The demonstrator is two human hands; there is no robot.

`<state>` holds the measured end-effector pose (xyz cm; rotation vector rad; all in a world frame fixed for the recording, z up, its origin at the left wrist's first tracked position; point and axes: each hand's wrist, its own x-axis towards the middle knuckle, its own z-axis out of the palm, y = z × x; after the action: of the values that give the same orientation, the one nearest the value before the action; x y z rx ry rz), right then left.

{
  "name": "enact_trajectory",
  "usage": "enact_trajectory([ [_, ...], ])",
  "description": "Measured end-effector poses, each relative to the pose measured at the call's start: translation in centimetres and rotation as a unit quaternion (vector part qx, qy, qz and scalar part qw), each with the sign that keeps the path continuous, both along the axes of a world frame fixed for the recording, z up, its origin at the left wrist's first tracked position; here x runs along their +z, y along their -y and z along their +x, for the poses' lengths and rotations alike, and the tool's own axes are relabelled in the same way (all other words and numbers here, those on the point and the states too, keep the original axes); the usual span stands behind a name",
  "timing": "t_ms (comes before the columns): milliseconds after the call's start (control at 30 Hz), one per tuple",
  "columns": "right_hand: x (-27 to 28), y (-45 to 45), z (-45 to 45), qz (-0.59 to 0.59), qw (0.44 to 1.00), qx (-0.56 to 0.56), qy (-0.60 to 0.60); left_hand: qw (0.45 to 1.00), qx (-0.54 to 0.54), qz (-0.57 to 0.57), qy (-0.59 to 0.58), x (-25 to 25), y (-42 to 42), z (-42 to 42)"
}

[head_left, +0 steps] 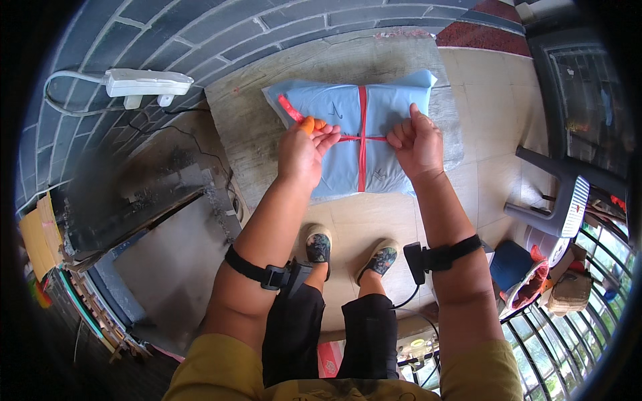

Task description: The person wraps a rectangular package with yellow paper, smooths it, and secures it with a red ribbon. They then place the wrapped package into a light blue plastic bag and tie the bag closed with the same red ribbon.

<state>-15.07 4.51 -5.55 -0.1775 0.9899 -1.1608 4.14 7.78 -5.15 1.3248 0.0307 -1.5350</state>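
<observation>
A package in light blue plastic wrapping (336,168) lies flat before me and bears handwritten marks. Red plastic twine (362,168) crosses it in two directions, meeting near the middle of its top. Left of the crossing, my left hand (302,153) pinches the twine, and a loose flat red end (289,108) sticks up beyond the fingers. An orange cover (307,124) wraps a digit of that hand. My right hand (420,143) grips the twine on the other side, fingers curled and thumb raised. Between both hands the twine runs nearly straight across the package.
Under the package is a low wood-grain table (251,150) against a grey brick wall (296,30). A white power strip (145,82) hangs at left above a dark cabinet (165,270). A grey plastic stool (556,195) and a lined bin (529,285) stand at right.
</observation>
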Motion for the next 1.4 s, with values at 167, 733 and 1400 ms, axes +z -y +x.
enact_trajectory([
  [167,0.3,-0.3,-0.6,0.026,0.999,-0.015,-0.036,0.999,-0.031,0.039,0.019,0.4,-0.1,0.7],
  [733,7.6,0.6,1.7,-0.359,0.277,0.476,-0.753,0.994,-0.107,-0.008,0.016,0.4,-0.2,1.9],
  [1400,1.4,1.6,1.4,-0.164,0.909,0.31,-0.224,0.984,0.122,0.069,-0.108,-0.1,0.3,1.7],
])
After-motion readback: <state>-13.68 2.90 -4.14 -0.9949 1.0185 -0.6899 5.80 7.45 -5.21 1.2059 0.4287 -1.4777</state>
